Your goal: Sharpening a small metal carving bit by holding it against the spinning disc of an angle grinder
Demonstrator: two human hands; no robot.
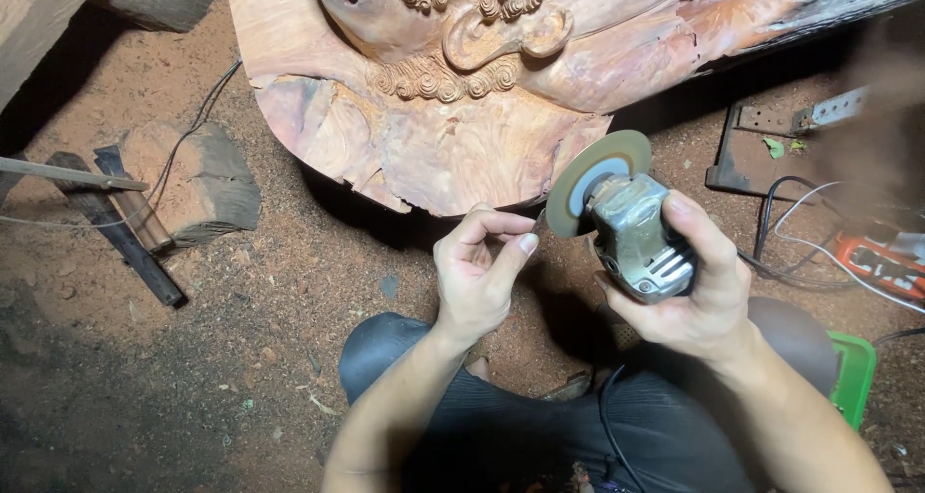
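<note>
Head view: the person sits low on a dusty earth floor [241, 358], knees in dark trousers, facing a large reddish wood carving [434, 98] with curled relief work. The right hand [699, 291] is wrapped firmly around the metal gear head of an angle grinder [636, 238], fingers pressed over the housing, holding it up between the knees and the lower edge of the carving. The grinder's disc [593, 180] faces left and upward, just short of the carving's rim, apparently not touching it. The left hand [477, 276] is just beside the disc, thumb and forefinger pinched together near its edge; whether they nip something small cannot be told.

Handling judgement: the grinder looks heavy for its size, rigid, with a smooth metal head that could slip in a dusty palm; the body behind the head is the sound place to hold. The disc is thin, likely brittle at its edge, and should not be gripped by the rim.

Clearances: a black cord [612, 426] trails down between the legs. Further cables [800, 233] lie at the right by a green container [853, 373]. Wood blocks [193, 180] and a dark bar [120, 228] occupy the left; open floor lies lower left.
</note>
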